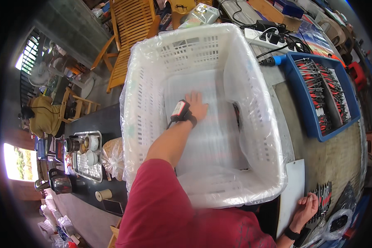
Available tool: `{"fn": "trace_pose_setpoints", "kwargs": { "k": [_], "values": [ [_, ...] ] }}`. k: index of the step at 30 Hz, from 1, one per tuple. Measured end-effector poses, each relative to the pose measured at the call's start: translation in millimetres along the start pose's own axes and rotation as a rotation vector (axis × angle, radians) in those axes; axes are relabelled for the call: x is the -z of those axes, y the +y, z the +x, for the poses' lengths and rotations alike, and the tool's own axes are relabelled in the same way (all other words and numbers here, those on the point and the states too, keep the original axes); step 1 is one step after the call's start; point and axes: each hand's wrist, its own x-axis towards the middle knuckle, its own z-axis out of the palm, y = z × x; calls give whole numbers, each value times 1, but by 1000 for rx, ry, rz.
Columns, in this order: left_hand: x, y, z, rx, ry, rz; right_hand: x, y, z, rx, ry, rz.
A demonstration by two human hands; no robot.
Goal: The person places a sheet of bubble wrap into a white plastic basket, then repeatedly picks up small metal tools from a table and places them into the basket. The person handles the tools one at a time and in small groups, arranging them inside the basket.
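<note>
The white basket point(260, 124) is flanked by a dark table point(105, 120), slatted chair point(133, 20) and bench point(330, 161); its liner point(194, 144) is touched by the left hand point(197, 108), fingers spread; the right hand's point(305, 211) are curled, grip unclear.

Looks like a small workshop, loosely kept. Evidence: worn workbench point(337, 155) down the right side; blue divided bin point(303, 97) at upper right, packed with many alike red-and-black pieces; row of similar slim pieces point(324, 198) at lower right; plugged-up power strip point(260, 38) at upper right. Homely touches too: slatted wooden chair point(132, 25) at upper left, metal tray point(96, 171) with cups at left.
</note>
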Motion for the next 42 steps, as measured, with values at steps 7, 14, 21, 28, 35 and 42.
{"fn": "trace_pose_setpoints", "kwargs": {
  "k": [7, 14, 21, 28, 35, 42],
  "values": [
    [-4, -4, -1, -1, 67, -17, -7, -4, -1, 19, 10, -17],
    [-10, -8, -1, -8, 106, -44, -7, -3, -1, 24, 36, -24],
    [-7, -7, -3, -5, 84, -53, -7, -3, -1, 29, 28, -45],
    [-7, -8, -1, -10, 72, -55, -8, -5, -2, 35, 28, -37],
    [-7, -7, -2, 5, 50, -43, -5, -4, -2, 17, 19, -19],
    [0, -4, -4, 10, -23, 2, -2, -1, -1, 16, 30, -22]
  ]
}}
